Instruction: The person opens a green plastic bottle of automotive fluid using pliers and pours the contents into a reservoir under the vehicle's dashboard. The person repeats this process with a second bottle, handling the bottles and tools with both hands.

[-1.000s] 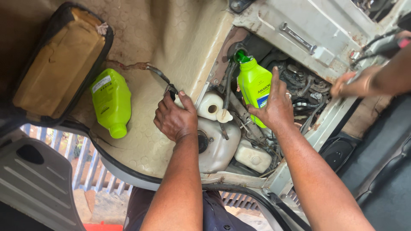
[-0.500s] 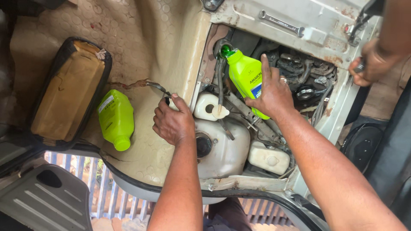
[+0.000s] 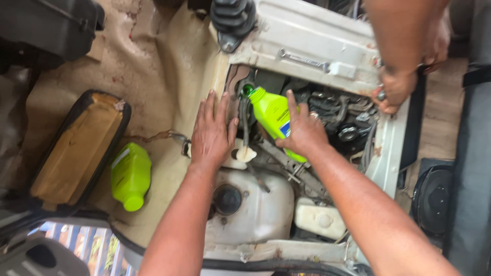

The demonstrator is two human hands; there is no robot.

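My right hand (image 3: 305, 132) grips a lime-green plastic bottle (image 3: 272, 113) with a blue label, tilted so its neck points up-left into a dark filler opening (image 3: 247, 90) in the engine bay. My left hand (image 3: 211, 132) lies flat with fingers spread on the cream floor panel beside the opening, over a white funnel-like part (image 3: 243, 155). A second green bottle (image 3: 131, 175) lies on the floor to the left, neck toward me.
Another person's hand (image 3: 396, 92) works at the right edge of the engine bay. A raised seat cushion (image 3: 76, 148) stands at left. A white reservoir tank (image 3: 250, 204) with a black cap sits below my hands. A black gear-lever boot (image 3: 232, 18) is at the top.
My left hand has opened from a closed grip and moved up onto the panel. The bottle has tipped further toward the opening. The view has shifted closer.
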